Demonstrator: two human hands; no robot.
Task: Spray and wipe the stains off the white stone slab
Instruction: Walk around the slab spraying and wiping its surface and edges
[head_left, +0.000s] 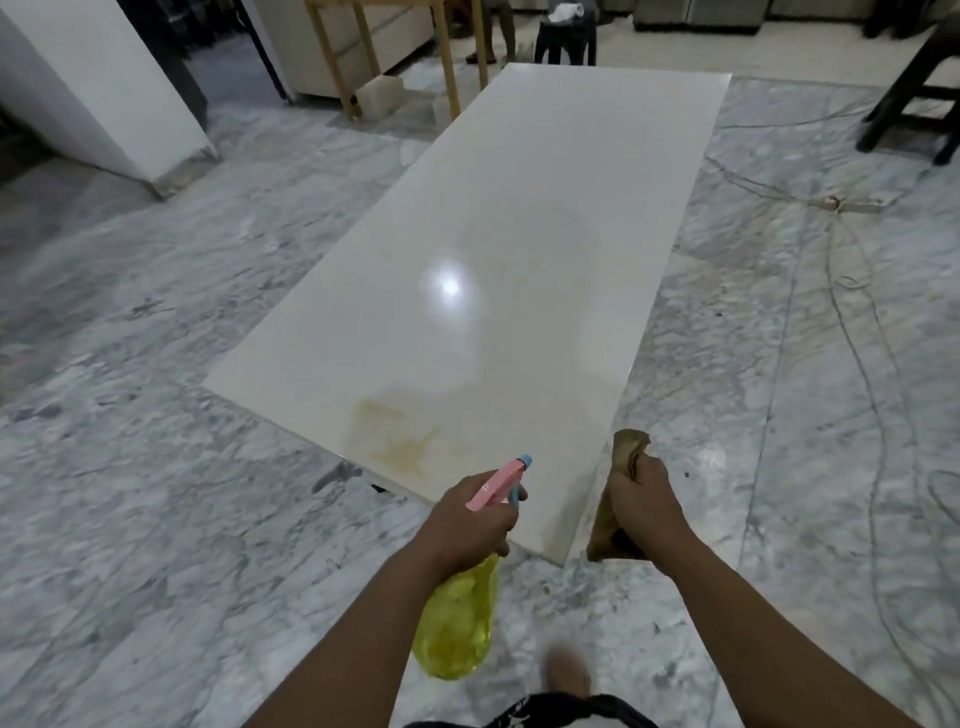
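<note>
A long white stone slab (498, 249) lies flat on the marble floor, running away from me. Yellowish-brown stains (402, 441) mark its near end. My left hand (470, 519) grips a spray bottle (457, 618) with a yellow body and a pink head with a blue nozzle, the nozzle pointing at the stains over the slab's near corner. My right hand (644, 512) is closed on a brown cloth (618, 499), held just off the slab's near right edge.
Grey-veined marble floor (182, 415) surrounds the slab. Thin cables (852, 332) trail across the floor on the right. A white panel (104, 88) leans at the far left, wooden legs (449, 67) stand behind the slab, a dark chair (914, 93) at far right. My foot (569, 670) shows below.
</note>
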